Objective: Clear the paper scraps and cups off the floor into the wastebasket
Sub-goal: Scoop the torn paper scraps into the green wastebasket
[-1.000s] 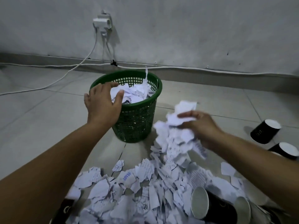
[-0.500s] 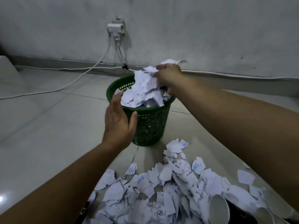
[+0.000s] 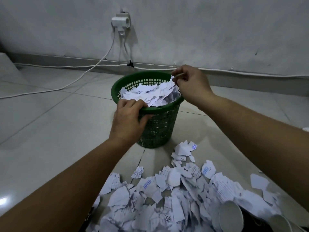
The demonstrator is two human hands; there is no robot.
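Pale tiled floor [image 3: 50,131] under a grey wall. The green wastebasket [image 3: 157,128], already heaped with scraps, is gripped at its near rim by the left hand [image 3: 128,121]. The right hand [image 3: 192,84] hovers over the far rim, fingers curled, seemingly empty. Most paper scraps [image 3: 175,198] and two cups [image 3: 232,216] remain nearest the camera.

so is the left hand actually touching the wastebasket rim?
Touching. The head view shows the left hand gripping the near rim of the green wastebasket, fingers curled over the edge and thumb against the outer mesh.
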